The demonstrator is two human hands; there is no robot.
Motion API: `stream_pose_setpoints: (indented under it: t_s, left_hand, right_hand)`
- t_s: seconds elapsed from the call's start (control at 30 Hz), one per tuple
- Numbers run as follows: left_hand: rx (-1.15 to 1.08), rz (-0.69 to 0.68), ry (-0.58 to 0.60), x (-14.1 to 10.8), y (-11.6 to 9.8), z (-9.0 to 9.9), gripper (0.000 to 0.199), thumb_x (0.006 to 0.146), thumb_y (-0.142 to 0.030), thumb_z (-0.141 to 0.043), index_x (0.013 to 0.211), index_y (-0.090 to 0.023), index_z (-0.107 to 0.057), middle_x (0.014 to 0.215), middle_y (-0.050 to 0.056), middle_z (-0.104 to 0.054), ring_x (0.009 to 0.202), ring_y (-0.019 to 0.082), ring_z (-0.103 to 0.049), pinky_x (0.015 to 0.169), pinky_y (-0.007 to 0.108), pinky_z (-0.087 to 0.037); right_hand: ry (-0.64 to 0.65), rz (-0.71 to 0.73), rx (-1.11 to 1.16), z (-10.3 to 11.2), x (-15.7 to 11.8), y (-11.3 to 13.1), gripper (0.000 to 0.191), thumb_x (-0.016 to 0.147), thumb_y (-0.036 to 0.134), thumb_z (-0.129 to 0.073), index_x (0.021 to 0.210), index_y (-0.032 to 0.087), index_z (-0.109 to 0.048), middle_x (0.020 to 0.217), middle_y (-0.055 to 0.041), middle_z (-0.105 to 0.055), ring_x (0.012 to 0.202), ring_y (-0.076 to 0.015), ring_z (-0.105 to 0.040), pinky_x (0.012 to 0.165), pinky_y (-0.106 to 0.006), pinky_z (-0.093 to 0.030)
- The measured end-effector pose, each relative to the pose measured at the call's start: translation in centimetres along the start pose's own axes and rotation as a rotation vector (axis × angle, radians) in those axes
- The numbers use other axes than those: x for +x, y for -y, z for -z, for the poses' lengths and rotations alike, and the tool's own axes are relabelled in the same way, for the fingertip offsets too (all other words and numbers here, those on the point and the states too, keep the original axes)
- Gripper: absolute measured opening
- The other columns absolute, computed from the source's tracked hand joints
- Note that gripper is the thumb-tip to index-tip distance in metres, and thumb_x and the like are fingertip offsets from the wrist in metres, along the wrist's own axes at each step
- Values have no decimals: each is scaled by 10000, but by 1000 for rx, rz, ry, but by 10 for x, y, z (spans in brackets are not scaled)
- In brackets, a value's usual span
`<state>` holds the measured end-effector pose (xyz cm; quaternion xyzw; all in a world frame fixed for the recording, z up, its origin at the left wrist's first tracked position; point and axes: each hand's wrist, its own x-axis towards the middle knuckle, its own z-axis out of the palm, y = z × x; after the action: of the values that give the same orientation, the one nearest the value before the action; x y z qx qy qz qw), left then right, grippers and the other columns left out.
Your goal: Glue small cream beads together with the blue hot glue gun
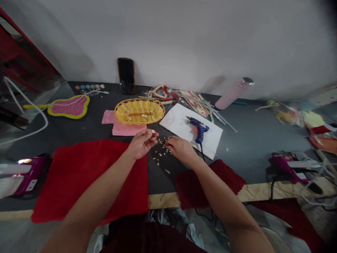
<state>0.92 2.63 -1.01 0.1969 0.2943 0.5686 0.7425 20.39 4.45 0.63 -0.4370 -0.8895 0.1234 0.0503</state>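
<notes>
Between the thumb and fingers of my left hand (pixel 143 143) is a small pale piece (pixel 153 131), raised just in front of the yellow woven basket (pixel 123 117). My right hand (pixel 180 149) reaches down to a scatter of small pale pieces (pixel 161 154) on the dark tabletop, its fingers pinched together at the edge of the scatter. What those fingertips hold, if anything, is hidden. A few whitish bits (pixel 144 116) lie inside the basket, which rests partly on pink sheets (pixel 126 130).
A blue glue gun (pixel 198 130) lies on a white board (pixel 179 116) beside my right hand. Red cloth (pixel 89 175) covers the front left. Behind are a phone (pixel 126 75), thin sticks (pixel 196 102) and a pink bottle (pixel 233 93). Purple devices (pixel 289 167) stand at both sides.
</notes>
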Motion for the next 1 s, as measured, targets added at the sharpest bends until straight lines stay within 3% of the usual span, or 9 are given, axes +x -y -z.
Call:
stream_pose_setpoints:
  t_s: [0.17, 0.33, 0.47, 0.6, 0.77, 1.0]
  left_hand:
    - [6, 6, 4, 0, 1, 0, 104, 721, -198, -695, 733, -121, -626, 808, 45, -655, 620, 60, -544, 663, 231, -513]
    - [9, -8, 13, 2, 3, 2, 95, 735, -192, -683, 750, -120, -622, 826, 43, -650, 624, 57, -540, 660, 232, -510]
    - [16, -19, 14, 2, 3, 2, 116, 718, -202, -699, 743, -121, -620, 814, 37, -642, 617, 56, -534, 649, 222, -506]
    - [5, -11, 7, 1, 3, 1, 128, 703, -204, -710, 740, -123, -618, 807, 36, -641, 622, 60, -535, 641, 220, -508]
    - [22, -9, 1, 0, 2, -1, 118, 697, -186, -711, 723, -126, -613, 794, 37, -644, 614, 64, -531, 624, 217, -502]
    - [87, 50, 53, -4, 8, -6, 117, 697, -202, -717, 725, -125, -633, 764, 40, -653, 613, 77, -551, 631, 223, -485]
  right_hand:
    - [-50, 37, -9, 1, -2, -1, 189, 905, 237, -447, 910, 209, -633, 882, -50, -620, 823, -158, -585, 677, -246, -413]
    - [-128, 310, 130, 0, -6, 15, 201, 906, 211, -445, 907, 219, -646, 891, -54, -629, 874, -160, -557, 794, -268, -417]
    - [-94, 416, 43, -13, -5, 28, 175, 900, 254, -477, 901, 234, -650, 867, -44, -627, 836, -171, -528, 745, -291, -388]
    - [-80, 424, -68, -20, -4, 31, 170, 896, 292, -484, 865, 237, -641, 854, -38, -623, 829, -190, -496, 709, -308, -355]
    - [-82, 421, -41, -15, -5, 28, 164, 896, 266, -476, 847, 222, -627, 859, -44, -618, 828, -190, -494, 727, -321, -369]
    - [-459, 145, 409, 0, -5, 11, 136, 893, 245, -481, 906, 235, -616, 891, -56, -632, 895, -183, -560, 815, -340, -457]
